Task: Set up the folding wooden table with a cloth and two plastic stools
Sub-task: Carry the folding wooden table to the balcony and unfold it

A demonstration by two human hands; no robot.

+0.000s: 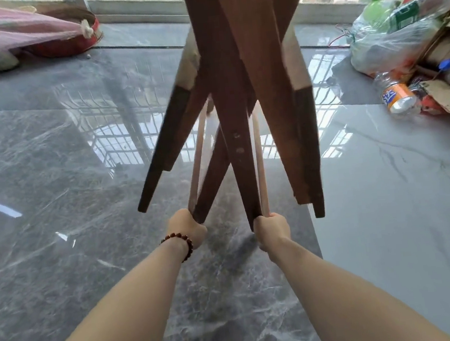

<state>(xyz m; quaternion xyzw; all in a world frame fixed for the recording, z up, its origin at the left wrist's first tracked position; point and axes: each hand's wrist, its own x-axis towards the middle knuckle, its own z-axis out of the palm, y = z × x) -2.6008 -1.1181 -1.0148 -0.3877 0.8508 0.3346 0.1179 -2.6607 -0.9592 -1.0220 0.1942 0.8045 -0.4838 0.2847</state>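
The folding wooden table (238, 66) hangs in front of me as a bundle of dark brown legs and slats, its legs splayed and pointing down toward me above the floor. My left hand (186, 225), with a bead bracelet on the wrist, grips the lower end of one leg. My right hand (273, 229) grips the lower end of the neighbouring leg and a pale rod beside it. The table top runs out of view at the top edge. No cloth or plastic stool is in view.
Glossy grey marble floor (81, 185) spreads all around. At right lies a heap of plastic bags, bottles (398, 98) and cardboard (449, 96). A red basin (77, 41) with pink netting sits at back left. A window with bars runs along the back.
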